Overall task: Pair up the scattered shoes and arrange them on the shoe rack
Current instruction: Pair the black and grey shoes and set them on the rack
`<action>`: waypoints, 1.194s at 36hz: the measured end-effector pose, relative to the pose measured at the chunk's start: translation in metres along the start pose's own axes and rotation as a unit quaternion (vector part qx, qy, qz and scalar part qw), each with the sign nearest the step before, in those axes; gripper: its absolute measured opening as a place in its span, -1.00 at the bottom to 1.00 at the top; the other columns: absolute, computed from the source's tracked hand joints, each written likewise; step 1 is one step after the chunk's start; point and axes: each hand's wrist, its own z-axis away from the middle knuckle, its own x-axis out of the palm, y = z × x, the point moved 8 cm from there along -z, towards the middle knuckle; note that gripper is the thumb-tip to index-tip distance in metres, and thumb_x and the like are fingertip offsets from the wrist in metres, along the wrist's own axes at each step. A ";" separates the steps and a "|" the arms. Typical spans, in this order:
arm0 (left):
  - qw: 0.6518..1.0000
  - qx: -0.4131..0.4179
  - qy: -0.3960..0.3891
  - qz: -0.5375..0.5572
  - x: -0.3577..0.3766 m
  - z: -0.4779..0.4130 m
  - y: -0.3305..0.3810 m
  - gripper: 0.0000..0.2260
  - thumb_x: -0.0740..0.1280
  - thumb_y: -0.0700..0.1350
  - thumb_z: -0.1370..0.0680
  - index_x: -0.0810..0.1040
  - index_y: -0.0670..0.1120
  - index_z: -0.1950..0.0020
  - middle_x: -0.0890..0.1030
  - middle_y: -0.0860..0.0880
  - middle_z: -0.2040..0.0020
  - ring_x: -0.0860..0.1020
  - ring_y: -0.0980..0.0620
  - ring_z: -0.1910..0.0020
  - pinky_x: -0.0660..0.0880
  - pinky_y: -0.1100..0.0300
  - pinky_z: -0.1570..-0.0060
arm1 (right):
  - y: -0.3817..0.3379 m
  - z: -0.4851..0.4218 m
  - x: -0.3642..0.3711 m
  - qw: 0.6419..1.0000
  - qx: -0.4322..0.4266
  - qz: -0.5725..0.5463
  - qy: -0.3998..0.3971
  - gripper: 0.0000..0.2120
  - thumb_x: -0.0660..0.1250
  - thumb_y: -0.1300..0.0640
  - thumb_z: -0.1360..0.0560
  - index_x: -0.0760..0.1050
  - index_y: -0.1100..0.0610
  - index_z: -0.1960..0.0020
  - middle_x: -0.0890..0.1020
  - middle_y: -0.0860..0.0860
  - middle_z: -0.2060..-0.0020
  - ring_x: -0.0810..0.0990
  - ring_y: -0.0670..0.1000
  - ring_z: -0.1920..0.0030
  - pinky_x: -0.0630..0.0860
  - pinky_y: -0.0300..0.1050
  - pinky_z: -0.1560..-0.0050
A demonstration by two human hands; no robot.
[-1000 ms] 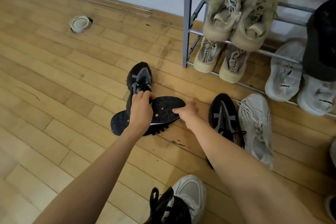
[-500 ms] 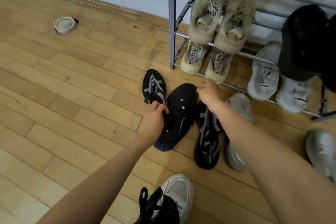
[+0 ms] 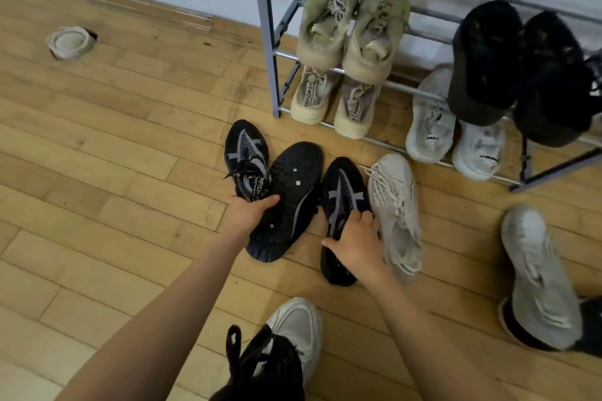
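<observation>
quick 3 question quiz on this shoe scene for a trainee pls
1. True or false: the overturned black shoe lies sole-up between two upright black shoes.
2. What does the right hand rest on? A) white knit sneaker B) right-side black shoe C) rack post
3. Fill in: the beige pairs sit at the ____ end of the shoe rack, as the camera sees it.

Key
1. True; the left hand grips the left-side black shoe.
2. B, the right-side black shoe, beside the white knit sneaker.
3. left
</observation>
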 end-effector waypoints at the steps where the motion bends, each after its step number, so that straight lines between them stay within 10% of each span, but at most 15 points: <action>1: 1.000 0.007 -0.003 0.014 0.001 0.001 0.001 -0.21 0.60 0.07 -0.18 0.41 -0.22 -0.30 0.58 -0.13 -0.20 0.55 -0.13 -0.17 0.51 -0.07 -0.20 | 0.002 0.003 0.002 1.000 0.005 0.003 0.005 -0.27 0.38 -0.17 -0.43 0.19 0.19 -0.40 0.21 0.17 -0.35 0.19 0.20 -0.39 0.41 0.05 -0.23; 16: 0.992 0.010 0.011 0.122 -0.011 0.017 0.003 -0.44 0.48 -0.16 -0.43 0.30 -0.15 -0.34 0.51 -0.16 -0.22 0.54 -0.08 -0.10 0.52 0.08 0.02 | 0.013 0.015 0.036 0.996 0.029 -0.059 -0.053 0.07 0.48 -0.12 -0.33 -0.21 0.02 -0.53 -0.09 0.22 -0.48 0.14 0.37 -0.42 0.35 0.19 -0.32; 26: 0.972 -0.016 -0.049 0.229 0.000 0.035 -0.001 -0.49 0.39 -0.33 -0.46 0.31 -0.17 -0.37 0.50 -0.19 -0.24 0.55 -0.17 -0.16 0.61 -0.06 0.12 | 0.018 0.015 0.004 0.978 0.038 -0.188 -0.076 -0.01 0.46 -0.07 -0.29 -0.09 -0.10 -0.51 0.16 0.17 -0.44 0.35 0.26 -0.34 0.45 0.12 -0.24; 37: 0.982 0.050 -0.126 0.133 0.015 0.101 0.036 -0.50 0.35 -0.34 -0.48 0.30 -0.11 -0.38 0.52 -0.19 -0.24 0.59 -0.19 -0.11 0.59 -0.12 0.00 | 0.028 0.055 -0.096 0.992 -0.005 -0.115 -0.058 -0.05 0.49 0.01 -0.30 0.01 -0.06 -0.52 0.28 0.14 -0.36 0.38 0.21 -0.30 0.48 0.06 -0.20; 43: 0.979 0.088 -0.174 0.057 0.021 0.156 0.074 -0.50 0.34 -0.35 -0.48 0.32 -0.13 -0.38 0.50 -0.18 -0.24 0.56 -0.20 -0.13 0.59 0.03 0.26 | 0.040 0.092 -0.166 0.999 -0.021 -0.040 -0.028 0.01 0.52 -0.01 -0.23 0.01 -0.09 -0.51 0.30 0.14 -0.34 0.42 0.21 -0.25 0.52 0.10 -0.16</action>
